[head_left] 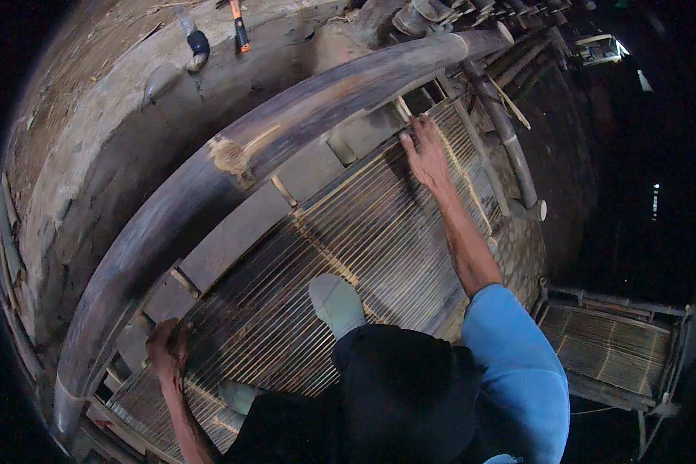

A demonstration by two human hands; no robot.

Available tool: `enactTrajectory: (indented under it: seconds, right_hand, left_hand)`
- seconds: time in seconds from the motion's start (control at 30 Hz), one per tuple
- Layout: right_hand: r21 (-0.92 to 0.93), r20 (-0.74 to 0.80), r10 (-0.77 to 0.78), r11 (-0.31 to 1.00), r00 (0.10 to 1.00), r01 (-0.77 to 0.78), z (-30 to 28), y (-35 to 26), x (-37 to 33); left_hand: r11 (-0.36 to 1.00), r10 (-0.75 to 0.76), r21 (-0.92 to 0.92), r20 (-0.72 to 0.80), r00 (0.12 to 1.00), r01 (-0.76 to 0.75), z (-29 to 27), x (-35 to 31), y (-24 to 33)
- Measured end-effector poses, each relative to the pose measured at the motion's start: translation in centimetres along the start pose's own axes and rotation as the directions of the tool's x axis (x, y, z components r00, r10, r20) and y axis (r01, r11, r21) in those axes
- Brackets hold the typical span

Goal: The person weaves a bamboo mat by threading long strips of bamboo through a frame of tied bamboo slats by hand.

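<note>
A slatted bamboo rack (243,309) of thin parallel strips, tied across by pale lashings (325,251), slopes beneath me. At its far left edge is my left hand (168,348), its fingers curled in; what they hold, if anything, is hidden in shadow. My right hand (428,158) reaches to the rack's upper right end, thumb apart from the fingers, the fingertips touching the edge beside a short pale peg (403,109). My pale-covered foot (336,303) rests on the strips. The other foot (240,396) is partly hidden by dark clothing.
A thick bamboo pole (317,97) curves along the rack's far side. Beyond it, a rough earthen ledge (104,155) bears an orange-and-black handled tool (240,29) and a dark-wrapped tool (198,44). Another slatted rack (607,348) stands at right.
</note>
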State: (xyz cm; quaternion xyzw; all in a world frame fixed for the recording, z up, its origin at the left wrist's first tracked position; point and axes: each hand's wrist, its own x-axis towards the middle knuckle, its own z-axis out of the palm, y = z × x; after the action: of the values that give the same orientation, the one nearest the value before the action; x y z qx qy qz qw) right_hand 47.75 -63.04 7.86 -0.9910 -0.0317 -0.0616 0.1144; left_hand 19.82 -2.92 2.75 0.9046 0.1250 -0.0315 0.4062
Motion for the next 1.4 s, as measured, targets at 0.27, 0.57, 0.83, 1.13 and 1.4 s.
enactTrajectory:
  seconds: [0.27,0.57,0.83,1.13,1.4]
  right_hand:
    - [0.133,0.09,0.127,0.982,0.988,-0.138,2.5,-2.3,1.1]
    - [0.268,0.072,0.099,0.956,0.992,-0.115,2.1,-2.9,0.8]
    - [0.238,0.024,0.118,0.964,0.993,-0.12,3.4,-2.1,0.0]
    - [0.33,0.033,0.055,0.942,0.998,-0.063,4.7,-11.3,-1.4]
    - [0.392,-0.033,-0.698,0.649,0.715,0.652,9.2,-26.5,-6.2]
  left_hand:
    - [0.969,-0.247,-0.046,-0.092,0.965,0.244,-4.4,-1.5,6.8]
    - [0.996,-0.005,0.087,-0.177,0.984,0.02,-5.8,-2.5,5.4]
    - [0.971,-0.238,-0.014,-0.115,0.964,0.238,-3.7,-2.9,4.7]
    - [0.912,-0.132,0.317,-0.371,0.919,0.259,-6.0,-1.0,0.2]
    - [0.963,-0.234,-0.018,-0.556,0.798,0.269,-11.6,-6.9,-13.7]
